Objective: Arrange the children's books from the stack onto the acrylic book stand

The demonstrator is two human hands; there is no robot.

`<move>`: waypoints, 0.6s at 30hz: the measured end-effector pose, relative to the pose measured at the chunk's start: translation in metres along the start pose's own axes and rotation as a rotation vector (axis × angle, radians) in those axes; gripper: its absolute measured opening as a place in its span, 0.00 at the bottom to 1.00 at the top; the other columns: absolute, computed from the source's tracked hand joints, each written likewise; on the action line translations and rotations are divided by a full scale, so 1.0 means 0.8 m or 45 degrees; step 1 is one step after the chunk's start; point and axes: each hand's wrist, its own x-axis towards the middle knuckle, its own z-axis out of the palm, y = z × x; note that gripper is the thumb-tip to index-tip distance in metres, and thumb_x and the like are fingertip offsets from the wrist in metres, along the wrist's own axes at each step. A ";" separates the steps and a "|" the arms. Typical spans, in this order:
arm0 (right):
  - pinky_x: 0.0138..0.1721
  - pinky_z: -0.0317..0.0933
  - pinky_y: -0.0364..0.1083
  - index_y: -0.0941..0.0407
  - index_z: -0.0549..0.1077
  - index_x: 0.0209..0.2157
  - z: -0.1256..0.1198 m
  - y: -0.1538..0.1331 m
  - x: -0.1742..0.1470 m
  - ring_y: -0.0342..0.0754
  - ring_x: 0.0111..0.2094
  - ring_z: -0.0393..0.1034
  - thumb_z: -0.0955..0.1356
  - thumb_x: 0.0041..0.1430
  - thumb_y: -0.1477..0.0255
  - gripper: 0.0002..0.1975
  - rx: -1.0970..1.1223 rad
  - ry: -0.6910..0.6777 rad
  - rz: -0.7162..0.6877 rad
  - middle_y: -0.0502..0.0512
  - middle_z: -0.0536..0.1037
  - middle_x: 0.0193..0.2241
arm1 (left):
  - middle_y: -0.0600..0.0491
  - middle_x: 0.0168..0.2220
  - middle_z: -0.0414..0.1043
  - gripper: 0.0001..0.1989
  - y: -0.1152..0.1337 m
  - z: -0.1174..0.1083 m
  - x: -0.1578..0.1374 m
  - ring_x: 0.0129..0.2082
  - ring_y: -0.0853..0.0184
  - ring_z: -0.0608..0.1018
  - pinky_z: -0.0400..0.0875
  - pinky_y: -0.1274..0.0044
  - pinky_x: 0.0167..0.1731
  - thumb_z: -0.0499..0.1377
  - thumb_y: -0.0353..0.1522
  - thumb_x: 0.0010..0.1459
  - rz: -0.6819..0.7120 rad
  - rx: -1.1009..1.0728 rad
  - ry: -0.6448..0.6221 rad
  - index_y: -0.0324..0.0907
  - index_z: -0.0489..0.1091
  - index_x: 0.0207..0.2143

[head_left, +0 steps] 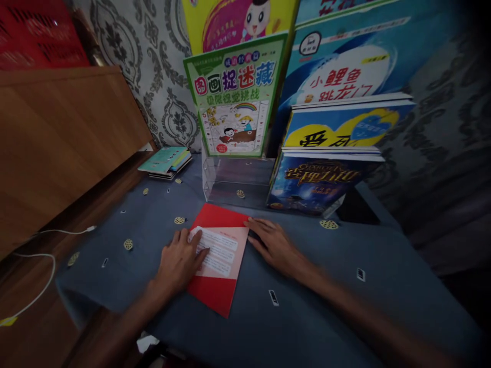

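Observation:
A thin red book (217, 296) with a pale pink band of printed text lies on the blue tablecloth in front of me, set at an angle. My left hand (179, 258) rests on its left side, fingers apart and lying over the text. At the upper right corner of the book is my right hand (270, 243); its fingertips touch the edge, and the fingers and thumb are spread. Neither hand lifts the book from the table.
Behind the red book, a clear display rack (241, 176) holds a green picture book (233, 97), with a dark blue book (316, 181) beside it. A small stack of booklets (163, 161) lies at the back left. A white cable (53, 271) runs beyond the table's left edge.

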 end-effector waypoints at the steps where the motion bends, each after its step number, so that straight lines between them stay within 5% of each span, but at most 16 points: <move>1: 0.54 0.67 0.62 0.56 0.72 0.58 0.002 0.002 0.008 0.60 0.58 0.70 0.61 0.69 0.69 0.19 0.007 -0.006 -0.004 0.66 0.77 0.56 | 0.41 0.51 0.70 0.20 -0.002 0.002 0.001 0.53 0.51 0.74 0.78 0.66 0.37 0.55 0.40 0.68 -0.009 0.006 0.013 0.45 0.67 0.60; 18: 0.60 0.58 0.61 0.61 0.69 0.61 0.015 -0.003 0.027 0.60 0.65 0.61 0.59 0.71 0.62 0.25 -0.146 -0.128 0.136 0.69 0.67 0.64 | 0.40 0.53 0.73 0.17 -0.026 0.016 0.022 0.53 0.51 0.74 0.70 0.60 0.51 0.55 0.38 0.68 0.271 0.070 0.195 0.38 0.71 0.53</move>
